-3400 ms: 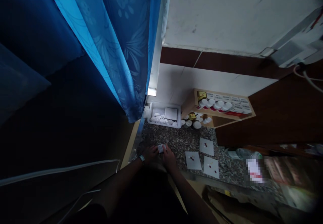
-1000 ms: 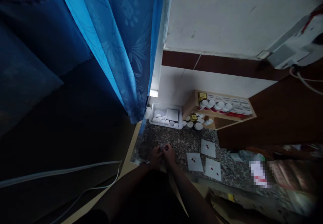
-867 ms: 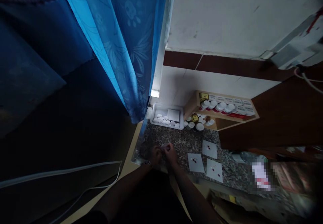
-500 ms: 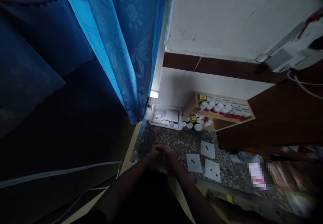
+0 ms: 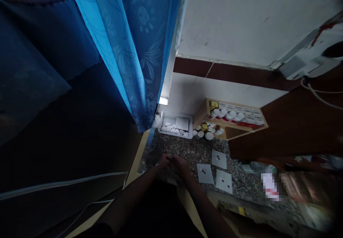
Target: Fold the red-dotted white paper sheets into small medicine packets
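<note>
My left hand, with a bracelet at the wrist, and my right hand meet low over the front of the speckled stone counter. Their fingers look curled in towards each other, and dim light hides whatever may be between them. To the right of my right hand lie three white paper squares: a left one, an upper one and a lower one. Each carries a few small dark red and pale pills. Beyond my hands stands a clear plastic tray with small white pieces and a white pad inside.
A wooden shelf with white-capped bottles and boxes stands at the back right, more bottles beside it. A blue curtain hangs at the left. Clear plastic packaging lies at right. A plug and cable hang on the wall.
The view has shifted slightly, so the shelf and papers sit a little further left. My hands stay together, with a slightly wider gap showing between them.
</note>
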`<state>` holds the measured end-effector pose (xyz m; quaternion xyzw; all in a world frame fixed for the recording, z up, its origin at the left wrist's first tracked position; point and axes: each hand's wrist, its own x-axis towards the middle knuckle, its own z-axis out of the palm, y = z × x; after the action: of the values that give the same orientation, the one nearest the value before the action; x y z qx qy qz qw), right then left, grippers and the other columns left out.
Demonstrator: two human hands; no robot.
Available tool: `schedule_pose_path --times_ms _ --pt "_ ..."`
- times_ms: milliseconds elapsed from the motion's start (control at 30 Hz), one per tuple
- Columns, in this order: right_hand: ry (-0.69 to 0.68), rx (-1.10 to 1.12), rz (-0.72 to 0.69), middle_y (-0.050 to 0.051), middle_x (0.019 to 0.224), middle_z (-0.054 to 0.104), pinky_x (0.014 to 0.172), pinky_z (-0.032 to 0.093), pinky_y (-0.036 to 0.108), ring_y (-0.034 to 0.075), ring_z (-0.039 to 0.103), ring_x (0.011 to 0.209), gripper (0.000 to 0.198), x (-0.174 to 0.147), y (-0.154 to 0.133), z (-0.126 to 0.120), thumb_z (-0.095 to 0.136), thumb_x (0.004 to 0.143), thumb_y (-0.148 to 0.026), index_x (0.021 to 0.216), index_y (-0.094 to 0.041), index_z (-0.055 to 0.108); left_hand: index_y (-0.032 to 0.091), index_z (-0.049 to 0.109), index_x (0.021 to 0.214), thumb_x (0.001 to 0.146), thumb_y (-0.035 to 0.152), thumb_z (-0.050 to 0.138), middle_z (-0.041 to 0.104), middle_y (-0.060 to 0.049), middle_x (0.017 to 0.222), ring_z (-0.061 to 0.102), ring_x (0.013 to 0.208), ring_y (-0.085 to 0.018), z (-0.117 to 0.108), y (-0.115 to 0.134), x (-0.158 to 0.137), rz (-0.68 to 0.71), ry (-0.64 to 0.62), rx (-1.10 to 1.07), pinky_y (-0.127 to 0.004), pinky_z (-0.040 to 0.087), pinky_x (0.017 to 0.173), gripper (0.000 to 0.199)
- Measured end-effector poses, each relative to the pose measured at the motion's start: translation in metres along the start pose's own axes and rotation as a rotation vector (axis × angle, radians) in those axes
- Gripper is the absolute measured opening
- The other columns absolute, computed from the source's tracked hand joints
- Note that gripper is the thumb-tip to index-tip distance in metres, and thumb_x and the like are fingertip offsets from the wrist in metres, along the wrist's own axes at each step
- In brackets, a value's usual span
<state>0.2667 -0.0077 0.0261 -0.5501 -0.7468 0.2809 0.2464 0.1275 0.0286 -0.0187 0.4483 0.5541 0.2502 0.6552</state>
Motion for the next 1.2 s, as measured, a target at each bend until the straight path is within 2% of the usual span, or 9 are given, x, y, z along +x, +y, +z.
schedule_pose_path --times_ms 133,300,400,467,567,667,833,967,1200 --pt "0.064 0.08 0.195 0.006 0.089 0.065 0.068 0.047 0.028 0.018 0.06 0.076 0.042 0.005 0.0 -0.002 0.052 0.075 -0.034 0.114 -0.019 0.053 0.01 0.064 0.052 0.054 0.018 0.061 0.056 0.003 0.05 0.048 0.052 -0.01 -0.002 0.007 -0.005 0.042 -0.149 0.067 -0.022 0.039 0.055 0.009" --pt "0.084 0.195 0.304 0.002 0.063 0.062 0.059 0.043 0.026 0.016 0.055 0.062 0.027 0.017 0.004 -0.005 0.057 0.067 -0.043 0.066 -0.017 0.063 0.01 0.062 0.05 0.051 0.023 0.069 0.05 0.005 0.044 0.045 0.048 -0.009 -0.004 0.013 -0.009 -0.041 -0.162 0.075 -0.022 0.038 0.052 0.015" --pt "0.218 0.351 0.45 0.003 0.06 0.062 0.055 0.043 0.026 0.018 0.055 0.059 0.033 0.019 0.008 -0.003 0.059 0.062 -0.048 0.063 -0.016 0.062 0.009 0.065 0.061 0.049 0.032 0.074 0.056 0.002 0.052 0.051 0.053 -0.011 0.0 0.011 -0.012 -0.104 -0.187 -0.126 -0.023 0.041 0.056 0.028" --pt "0.314 0.47 0.52 0.004 0.064 0.064 0.056 0.044 0.027 0.019 0.057 0.06 0.037 0.018 0.01 0.001 0.06 0.06 -0.051 0.068 -0.015 0.063 0.01 0.066 0.07 0.05 0.042 0.074 0.061 -0.001 0.062 0.055 0.059 -0.013 0.006 0.007 -0.015 -0.136 -0.161 -0.3 -0.025 0.044 0.06 0.038" --pt "0.398 0.549 0.58 0.004 0.062 0.063 0.054 0.044 0.027 0.018 0.056 0.058 0.039 0.015 0.012 0.011 0.059 0.059 -0.053 0.066 -0.014 0.063 0.011 0.065 0.076 0.058 0.056 0.065 0.064 -0.004 0.071 0.058 0.065 -0.015 0.016 -0.003 -0.017 -0.147 -0.008 -0.436 -0.026 0.045 0.062 0.048" --pt "0.444 0.545 0.641 0.004 0.06 0.063 0.053 0.044 0.026 0.017 0.056 0.057 0.04 0.013 0.015 0.021 0.059 0.058 -0.053 0.066 -0.014 0.063 0.009 0.064 0.068 0.059 0.056 0.065 0.061 -0.002 0.062 0.055 0.062 -0.014 0.018 -0.011 -0.013 -0.11 0.14 -0.307 -0.025 0.043 0.059 0.047" --pt "0.391 0.719 0.755 0.002 0.055 0.062 0.05 0.043 0.026 0.017 0.056 0.053 0.04 0.012 0.018 0.031 0.065 0.051 -0.052 0.062 -0.013 0.065 0.009 0.065 0.06 0.061 0.048 0.066 0.055 0.001 0.052 0.051 0.058 -0.013 0.002 -0.015 -0.008 -0.063 0.14 -0.032 -0.023 0.038 0.056 0.039" --pt "0.412 0.802 0.796 0.002 0.054 0.062 0.051 0.043 0.026 0.017 0.056 0.054 0.039 0.012 0.016 0.035 0.067 0.046 -0.05 0.061 -0.014 0.065 0.009 0.066 0.063 0.063 0.042 0.066 0.056 0.001 0.054 0.049 0.058 -0.012 0.001 -0.019 -0.009 -0.091 0.132 -0.026 -0.022 0.037 0.057 0.033" --pt "0.536 0.775 0.84 0.003 0.054 0.062 0.05 0.042 0.026 0.018 0.056 0.053 0.043 0.01 0.014 0.034 0.06 0.052 -0.057 0.061 -0.015 0.064 0.01 0.063 0.057 0.061 0.04 0.068 0.053 0.003 0.05 0.05 0.056 -0.012 0.008 -0.019 -0.007 -0.168 0.109 -0.066 -0.022 0.037 0.056 0.03"
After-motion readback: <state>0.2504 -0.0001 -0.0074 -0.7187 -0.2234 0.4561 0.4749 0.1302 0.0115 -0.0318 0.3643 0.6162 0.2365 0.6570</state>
